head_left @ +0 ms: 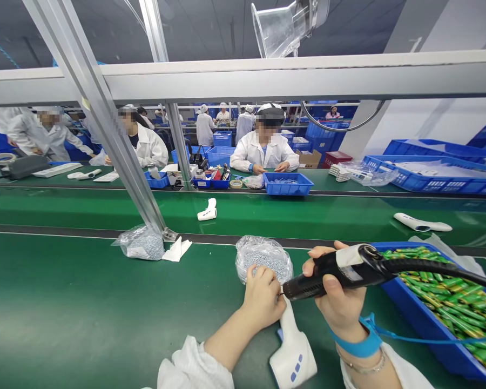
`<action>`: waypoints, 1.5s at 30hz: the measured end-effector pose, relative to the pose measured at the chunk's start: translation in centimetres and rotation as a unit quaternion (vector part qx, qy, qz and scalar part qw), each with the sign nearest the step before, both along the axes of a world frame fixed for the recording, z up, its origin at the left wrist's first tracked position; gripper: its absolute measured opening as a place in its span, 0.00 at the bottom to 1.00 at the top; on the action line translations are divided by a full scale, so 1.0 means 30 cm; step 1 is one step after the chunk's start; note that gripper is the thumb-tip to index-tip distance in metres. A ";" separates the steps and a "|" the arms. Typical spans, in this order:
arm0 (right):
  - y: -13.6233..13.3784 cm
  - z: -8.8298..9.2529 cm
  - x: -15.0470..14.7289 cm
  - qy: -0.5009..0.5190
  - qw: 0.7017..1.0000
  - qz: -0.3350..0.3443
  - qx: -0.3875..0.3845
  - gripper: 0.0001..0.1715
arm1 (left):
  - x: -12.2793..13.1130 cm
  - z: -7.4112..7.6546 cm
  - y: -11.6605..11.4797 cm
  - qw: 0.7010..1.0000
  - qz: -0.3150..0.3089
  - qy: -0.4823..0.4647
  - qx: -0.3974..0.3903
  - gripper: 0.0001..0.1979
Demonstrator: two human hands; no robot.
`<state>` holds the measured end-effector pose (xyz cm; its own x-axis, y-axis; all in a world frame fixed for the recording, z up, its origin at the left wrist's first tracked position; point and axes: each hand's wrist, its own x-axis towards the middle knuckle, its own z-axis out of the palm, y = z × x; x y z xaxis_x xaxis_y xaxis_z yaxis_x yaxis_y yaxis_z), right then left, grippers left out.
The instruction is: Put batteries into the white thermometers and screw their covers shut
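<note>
My right hand (340,302) is wrapped round a black electric screwdriver (332,273) with a thick black cable running off to the right. Its tip points left at my left hand (263,297), whose fingers are pinched together at the top of a white handheld thermometer body (294,354) lying on the green bench. Just behind my left hand sits a clear plastic bag of small grey screws (263,259). A blue strap (360,343) circles my right wrist.
A blue bin of green batteries (441,302) stands at my right. A second bag of screws (140,243) and a white cloth (177,249) lie by the slanted metal post (117,151). White thermometers (207,210) lie on the green conveyor (308,213). Co-workers in white coats sit opposite with blue trays (287,183).
</note>
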<state>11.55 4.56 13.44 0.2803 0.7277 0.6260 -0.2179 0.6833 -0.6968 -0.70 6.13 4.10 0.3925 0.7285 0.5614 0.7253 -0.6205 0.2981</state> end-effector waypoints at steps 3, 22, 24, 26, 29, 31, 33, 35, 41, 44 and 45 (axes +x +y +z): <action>0.003 -0.004 0.002 -0.001 1.000 0.004 0.000 0.23 | -0.001 -0.001 0.001 1.000 -0.006 0.005 0.011 0.04; 0.032 -0.015 -0.039 -0.026 0.998 0.062 0.006 0.24 | -0.023 -0.099 -0.244 0.971 -0.207 0.089 0.075 0.19; 0.031 -0.019 -0.050 -0.034 0.997 0.074 0.002 0.24 | -0.022 -0.111 -0.244 0.967 -0.214 0.121 0.064 0.19; 0.031 -0.023 -0.057 -0.042 0.996 0.083 -0.003 0.24 | -0.025 -0.105 -0.241 0.963 -0.230 0.132 0.037 0.22; 0.036 -0.033 -0.061 -0.051 0.994 0.092 -0.012 0.24 | -0.033 -0.073 -0.242 0.956 -0.258 0.137 -0.012 0.29; 0.040 -0.042 -0.061 -0.057 0.993 0.097 -0.018 0.24 | -0.036 -0.055 -0.244 0.952 -0.268 0.139 -0.043 0.29; 0.044 -0.052 -0.062 -0.064 0.992 0.103 -0.024 0.24 | -0.036 -0.046 -0.246 0.949 -0.276 0.136 -0.075 0.28; 0.048 -0.059 -0.065 -0.072 0.991 0.107 -0.028 0.24 | -0.035 -0.043 -0.245 0.942 -0.289 0.129 -0.109 0.28; 0.063 -0.056 -0.077 -0.090 0.988 0.117 -0.038 0.23 | -0.041 -0.018 -0.242 0.920 -0.316 0.107 -0.205 0.29; 0.074 -0.050 -0.075 -0.100 0.986 0.124 -0.045 0.23 | -0.049 0.004 -0.241 0.913 -0.321 0.101 -0.230 0.29; 0.077 -0.049 -0.073 -0.104 0.985 0.129 -0.048 0.22 | -0.051 0.010 -0.241 0.910 -0.324 0.099 -0.238 0.29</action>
<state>9.36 6.89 11.96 -0.0487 0.8170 0.5746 -0.2201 0.5524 -0.8040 -2.23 -1.09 4.41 0.8855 0.4503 0.1150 0.3214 -0.7721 0.5482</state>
